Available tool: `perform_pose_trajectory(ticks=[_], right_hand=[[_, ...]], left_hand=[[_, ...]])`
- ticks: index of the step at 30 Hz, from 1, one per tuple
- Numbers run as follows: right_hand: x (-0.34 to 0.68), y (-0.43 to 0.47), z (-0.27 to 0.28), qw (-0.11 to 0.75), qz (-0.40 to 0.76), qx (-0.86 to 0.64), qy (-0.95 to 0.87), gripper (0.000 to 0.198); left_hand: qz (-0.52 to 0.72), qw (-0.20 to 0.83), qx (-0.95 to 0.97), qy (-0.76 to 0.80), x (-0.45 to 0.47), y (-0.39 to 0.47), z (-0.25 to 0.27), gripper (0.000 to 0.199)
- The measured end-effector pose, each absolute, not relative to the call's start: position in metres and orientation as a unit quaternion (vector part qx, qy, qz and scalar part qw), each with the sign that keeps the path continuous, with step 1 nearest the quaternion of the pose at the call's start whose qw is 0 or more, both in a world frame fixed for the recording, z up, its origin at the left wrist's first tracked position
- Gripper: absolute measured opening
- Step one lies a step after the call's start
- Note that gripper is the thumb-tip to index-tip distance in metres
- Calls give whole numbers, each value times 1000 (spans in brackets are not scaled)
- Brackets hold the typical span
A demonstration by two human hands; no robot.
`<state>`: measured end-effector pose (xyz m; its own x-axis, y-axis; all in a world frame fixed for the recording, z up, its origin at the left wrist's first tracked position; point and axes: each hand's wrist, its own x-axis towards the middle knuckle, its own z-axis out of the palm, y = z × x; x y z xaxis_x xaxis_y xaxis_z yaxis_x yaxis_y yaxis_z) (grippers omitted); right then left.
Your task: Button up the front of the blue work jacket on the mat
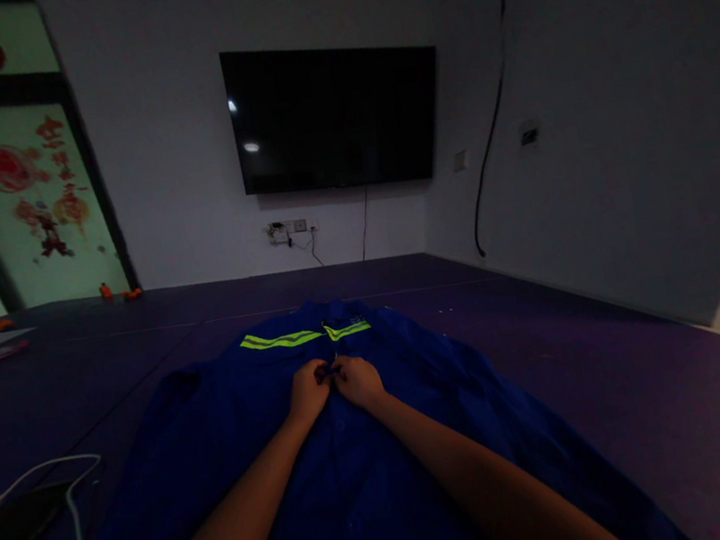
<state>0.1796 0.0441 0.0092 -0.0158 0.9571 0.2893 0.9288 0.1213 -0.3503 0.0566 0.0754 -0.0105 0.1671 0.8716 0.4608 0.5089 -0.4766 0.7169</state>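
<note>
A dark blue work jacket (312, 494) lies spread out in front of me, its collar at the far end and its sleeves out to both sides. Yellow-green reflective strips (282, 340) cross its chest. My left hand (310, 389) and my right hand (358, 380) meet over the front placket below the strips. Both have their fingers closed, pinching the jacket's front edges. Whether a button sits between the fingertips is too dark and small to tell. Further down the placket, the front lies flat between my forearms.
Purple floor (590, 362) surrounds the jacket. At the left lie a dark flat device (26, 527) and a white cable (74, 502). Small orange objects (132, 294) are by the door. A television (337, 115) hangs on the far wall; a black cable (490, 147) hangs at the right.
</note>
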Motion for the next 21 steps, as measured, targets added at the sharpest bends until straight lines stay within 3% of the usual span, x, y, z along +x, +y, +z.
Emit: perform_pose_trajectory(ticks=[21], right_hand=[[179, 41, 13, 224, 37, -666, -711, 30]], left_hand=[[447, 222, 737, 455, 57, 72, -6, 31]])
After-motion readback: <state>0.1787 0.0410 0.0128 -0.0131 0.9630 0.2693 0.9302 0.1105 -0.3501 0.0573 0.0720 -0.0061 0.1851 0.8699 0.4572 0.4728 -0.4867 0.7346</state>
